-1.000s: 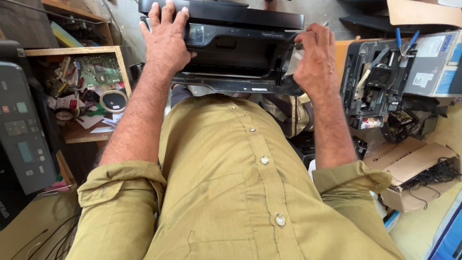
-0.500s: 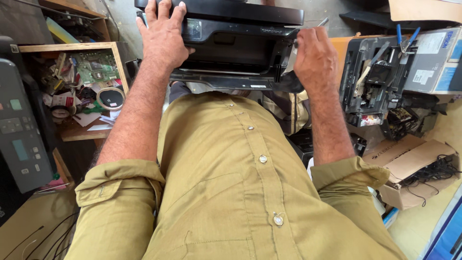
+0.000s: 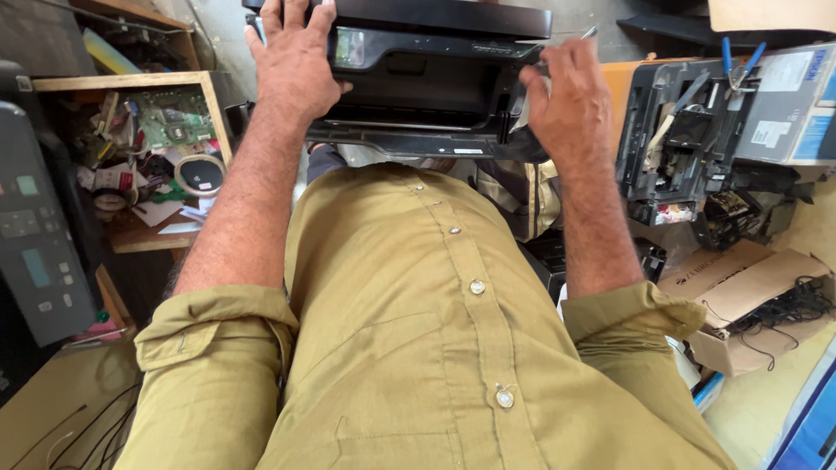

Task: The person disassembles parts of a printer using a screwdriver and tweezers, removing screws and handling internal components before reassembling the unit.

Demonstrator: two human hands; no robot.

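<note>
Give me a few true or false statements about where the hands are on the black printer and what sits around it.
1. The left hand lies flat on top of the black printer. True.
2. The right hand holds blue-handled pliers. False: it grips the printer's right side; the blue-handled pliers rest on a dismantled printer to the right.
3. A green circuit board lies in the wooden box on the left. True.
4. The shirt is blue. False: it is olive.
</note>
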